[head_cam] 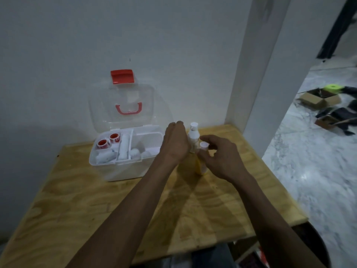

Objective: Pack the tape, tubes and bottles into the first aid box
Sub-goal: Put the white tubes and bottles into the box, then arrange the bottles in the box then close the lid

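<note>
Forearms reaching forward over the wooden table [96, 206], both converging on two bottles just right of the box. Right hand [222, 159] nearest, grip curled loosely around the white cap of the yellow bottle [201, 167], thumb and fingertips at the cap; whether pressing or only touching, cannot tell. Yellow bottle upright under that grip, its body showing below the hand. Left hand [176, 142] just beyond and to the left, palm turned inward, fingers straight and together, flat against the left side of the white bottle [193, 136]; grip unclenched, not wrapped around anything. White bottle upright between the two hands, cap clear above the fingertips, touching or nearly touching the yellow one. Left of the left grip, first aid box [119, 169] with lid raised against the wall, red-cored tape rolls [108, 141] and white tubes lying in its tray.
</note>
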`<state>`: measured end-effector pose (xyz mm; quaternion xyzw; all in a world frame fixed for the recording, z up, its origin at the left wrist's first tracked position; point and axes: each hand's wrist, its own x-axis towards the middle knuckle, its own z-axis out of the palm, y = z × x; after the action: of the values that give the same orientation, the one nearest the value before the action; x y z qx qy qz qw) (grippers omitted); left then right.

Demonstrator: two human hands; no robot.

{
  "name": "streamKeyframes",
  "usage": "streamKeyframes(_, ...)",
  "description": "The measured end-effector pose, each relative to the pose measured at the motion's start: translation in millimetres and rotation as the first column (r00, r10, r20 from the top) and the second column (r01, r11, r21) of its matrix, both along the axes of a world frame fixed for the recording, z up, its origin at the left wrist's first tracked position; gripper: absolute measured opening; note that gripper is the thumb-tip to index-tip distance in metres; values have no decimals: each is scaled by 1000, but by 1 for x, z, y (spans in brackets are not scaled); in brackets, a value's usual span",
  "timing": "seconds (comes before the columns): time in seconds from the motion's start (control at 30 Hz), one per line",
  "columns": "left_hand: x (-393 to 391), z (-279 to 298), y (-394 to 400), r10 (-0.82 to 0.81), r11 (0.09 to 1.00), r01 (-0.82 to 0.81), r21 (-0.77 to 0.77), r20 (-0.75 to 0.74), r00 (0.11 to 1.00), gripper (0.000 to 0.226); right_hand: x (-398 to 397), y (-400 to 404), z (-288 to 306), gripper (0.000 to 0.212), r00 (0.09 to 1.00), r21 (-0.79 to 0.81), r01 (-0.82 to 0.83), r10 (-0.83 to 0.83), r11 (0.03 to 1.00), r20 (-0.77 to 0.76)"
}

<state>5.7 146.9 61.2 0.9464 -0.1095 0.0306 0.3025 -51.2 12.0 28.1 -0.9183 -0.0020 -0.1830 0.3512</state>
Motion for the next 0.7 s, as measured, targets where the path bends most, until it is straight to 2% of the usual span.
streamKeyframes(0.1,4,-9,-4,15,1000,-15,27,-18,1000,45,-2,1,-7,41,1000,45,-15,14,999,21)
streamKeyframes(0.37,-6,-18,-5,1,999,3,-34,116,993,39,-4,-1,-6,25,999,161,-8,0,987,46)
streamKeyframes(0.53,-21,-9,-7,14,994,2,-108,141,990,36,-9,-5,-1,21,998,172,0,-9,985,56)
streamKeyframes(0.7,-30,7,5,29,983,18,-185,251,967,29,-15,-9,20,20,994,170,16,-33,985,101)
